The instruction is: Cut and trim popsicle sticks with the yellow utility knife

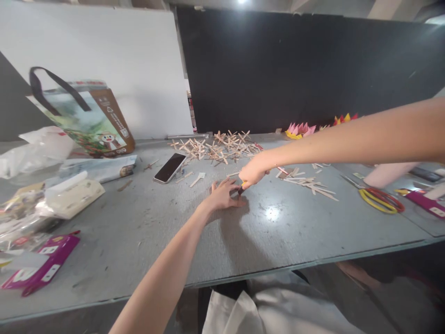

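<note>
My left hand (222,195) lies flat on the grey table (146,236), fingers spread, pressing on something small that I cannot make out. My right hand (254,170) reaches in from the right, fingers closed round a small tool with a yellow and dark tip (241,186) that touches the table right beside my left fingers. Behind both hands lies a heap of crossed wooden sticks (222,147). Loose flat sticks (309,182) are scattered to the right of my right hand.
A black phone (170,167) lies left of the hands. A printed carrier bag (88,118), plastic wrappers and magenta packets (45,266) crowd the left. Yellow and red scissors (380,200) lie at the right. Pink and yellow paper flowers (301,130) stand against the dark back panel.
</note>
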Available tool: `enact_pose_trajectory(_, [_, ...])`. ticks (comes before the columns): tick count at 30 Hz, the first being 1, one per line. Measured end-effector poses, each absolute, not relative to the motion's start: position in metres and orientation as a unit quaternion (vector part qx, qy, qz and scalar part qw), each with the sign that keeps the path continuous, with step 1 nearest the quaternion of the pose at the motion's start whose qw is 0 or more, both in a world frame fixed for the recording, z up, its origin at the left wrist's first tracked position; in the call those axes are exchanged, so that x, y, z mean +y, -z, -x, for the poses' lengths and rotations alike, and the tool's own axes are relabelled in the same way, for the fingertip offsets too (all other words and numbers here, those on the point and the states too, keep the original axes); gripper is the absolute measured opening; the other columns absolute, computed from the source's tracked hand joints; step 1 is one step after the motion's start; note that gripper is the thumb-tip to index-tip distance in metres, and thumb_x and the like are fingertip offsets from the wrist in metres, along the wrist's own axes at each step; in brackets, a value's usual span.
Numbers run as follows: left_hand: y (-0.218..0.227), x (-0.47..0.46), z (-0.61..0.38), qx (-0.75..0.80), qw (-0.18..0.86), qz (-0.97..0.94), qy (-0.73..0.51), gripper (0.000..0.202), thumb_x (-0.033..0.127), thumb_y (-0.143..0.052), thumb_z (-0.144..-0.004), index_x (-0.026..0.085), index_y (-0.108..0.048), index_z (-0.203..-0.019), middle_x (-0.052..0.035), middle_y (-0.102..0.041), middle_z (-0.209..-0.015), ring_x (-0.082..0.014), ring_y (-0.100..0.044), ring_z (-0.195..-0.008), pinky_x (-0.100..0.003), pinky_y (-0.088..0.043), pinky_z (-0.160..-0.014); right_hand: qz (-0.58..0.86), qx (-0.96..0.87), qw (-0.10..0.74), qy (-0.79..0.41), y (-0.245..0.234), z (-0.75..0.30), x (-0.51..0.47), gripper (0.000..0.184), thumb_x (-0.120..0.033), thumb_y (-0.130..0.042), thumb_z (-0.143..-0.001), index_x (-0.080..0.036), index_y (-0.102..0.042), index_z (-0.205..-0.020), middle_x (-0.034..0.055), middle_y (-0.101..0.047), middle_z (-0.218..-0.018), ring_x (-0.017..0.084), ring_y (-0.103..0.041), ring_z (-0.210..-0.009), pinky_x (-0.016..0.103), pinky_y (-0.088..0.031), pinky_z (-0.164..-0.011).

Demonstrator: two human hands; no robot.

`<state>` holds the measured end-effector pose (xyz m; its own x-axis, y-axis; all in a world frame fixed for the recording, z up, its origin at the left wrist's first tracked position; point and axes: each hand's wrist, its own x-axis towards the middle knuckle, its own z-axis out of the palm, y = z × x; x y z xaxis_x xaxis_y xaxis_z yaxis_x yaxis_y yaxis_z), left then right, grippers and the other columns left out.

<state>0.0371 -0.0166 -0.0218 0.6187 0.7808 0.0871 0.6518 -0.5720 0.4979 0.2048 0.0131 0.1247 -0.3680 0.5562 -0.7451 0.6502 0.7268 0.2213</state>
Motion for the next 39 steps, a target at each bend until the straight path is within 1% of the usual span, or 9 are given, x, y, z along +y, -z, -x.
enact_pose_trajectory(5, [0.018,-0.023,-0.039,0.406,0.211,-0.859,-0.229,0.048,0.052,-0.079,-0.082,0.032,-0.073,-0.125,-0.0092,-0.052,-0.159,-0.0385,-0.034,-0.153,-0.065,-0.014,-0.124,-0.351,0.849,0.394,0.031,-0.125,-0.201,0.005,0.043,-0.051,-0.063,-0.095,-0.011,-0.074,-0.082,0.0067,-0.063,-0.068,0.023,-0.063,-0.068,0.038,-0.049,-0.069])
enact_pose_trajectory(7, [0.014,-0.025,-0.041,0.408,0.209,-0.841,-0.288,0.024,0.04,-0.074,-0.09,0.027,-0.077,-0.111,-0.0094,-0.062,-0.149,-0.0327,-0.049,-0.144,-0.056,-0.025,-0.121,-0.348,0.858,0.376,0.021,-0.128,-0.196,0.0,0.038,-0.045,-0.062,-0.095,-0.011,-0.076,-0.088,0.0071,-0.065,-0.072,0.024,-0.064,-0.075,0.037,-0.048,-0.072])
enact_pose_trajectory(10, [0.01,-0.027,-0.044,0.399,0.203,-0.837,-0.315,0.012,0.032,-0.07,-0.094,0.024,-0.077,-0.096,-0.0072,-0.076,-0.124,-0.0255,-0.063,-0.124,-0.049,-0.032,-0.115,-0.344,0.868,0.358,0.011,-0.132,-0.19,-0.006,0.037,-0.041,-0.059,-0.096,-0.011,-0.078,-0.089,0.0093,-0.067,-0.075,0.025,-0.064,-0.079,0.036,-0.046,-0.074])
enact_pose_trajectory(13, [0.01,-0.026,-0.045,0.395,0.203,-0.835,-0.324,0.012,0.032,-0.071,-0.093,0.022,-0.075,-0.088,-0.0057,-0.079,-0.11,-0.0247,-0.064,-0.115,-0.048,-0.034,-0.11,-0.331,0.875,0.354,0.009,-0.138,-0.189,-0.009,0.04,-0.044,-0.058,-0.096,-0.01,-0.079,-0.093,0.0107,-0.069,-0.078,0.025,-0.064,-0.078,0.037,-0.044,-0.073])
enact_pose_trajectory(20, [0.006,-0.025,-0.042,0.402,0.224,-0.825,-0.327,0.01,0.029,-0.072,-0.091,0.022,-0.075,-0.085,-0.006,-0.08,-0.11,-0.029,-0.063,-0.119,-0.053,-0.035,-0.109,-0.249,0.912,0.323,-0.043,-0.159,-0.214,-0.002,0.029,-0.034,-0.062,-0.095,-0.013,-0.075,-0.109,0.0067,-0.07,-0.082,0.019,-0.057,-0.068,0.033,-0.036,-0.068])
enact_pose_trajectory(25, [0.007,-0.022,-0.041,0.393,0.236,-0.828,-0.323,0.014,0.032,-0.071,-0.092,0.022,-0.075,-0.083,-0.0052,-0.08,-0.11,-0.0291,-0.062,-0.12,-0.057,-0.034,-0.113,-0.247,0.931,0.26,-0.068,-0.159,-0.239,0.004,0.036,-0.045,-0.057,-0.101,-0.016,-0.073,-0.113,0.0051,-0.067,-0.079,0.016,-0.051,-0.063,0.031,-0.029,-0.063])
enact_pose_trajectory(32, [0.009,-0.018,-0.038,0.365,0.258,-0.829,-0.336,0.013,0.031,-0.076,-0.088,0.022,-0.076,-0.078,-0.0071,-0.079,-0.106,-0.0275,-0.064,-0.117,-0.051,-0.044,-0.111,-0.24,0.934,0.266,0.009,-0.16,-0.234,-0.007,0.023,-0.028,-0.055,-0.101,-0.016,-0.073,-0.107,0.0001,-0.06,-0.07,0.013,-0.042,-0.058,0.031,-0.03,-0.064])
enact_pose_trajectory(36, [0.007,-0.018,-0.034,0.35,0.264,-0.833,-0.337,0.013,0.032,-0.075,-0.089,0.022,-0.077,-0.08,-0.0096,-0.079,-0.106,-0.0278,-0.065,-0.118,-0.052,-0.044,-0.112,-0.218,0.942,0.254,0.001,-0.162,-0.23,-0.012,0.027,-0.026,-0.057,-0.098,-0.018,-0.068,-0.121,-0.0041,-0.051,-0.062,0.013,-0.037,-0.054,0.032,-0.028,-0.062])
enact_pose_trajectory(39, [0.007,-0.019,-0.033,0.348,0.267,-0.833,-0.338,0.016,0.035,-0.074,-0.09,0.022,-0.079,-0.081,-0.0107,-0.079,-0.107,-0.0285,-0.065,-0.117,-0.054,-0.045,-0.111,-0.212,0.946,0.245,0.018,-0.162,-0.23,-0.013,0.024,-0.023,-0.058,-0.096,-0.02,-0.069,-0.117,-0.005,-0.048,-0.061,0.013,-0.036,-0.054,0.032,-0.027,-0.061])
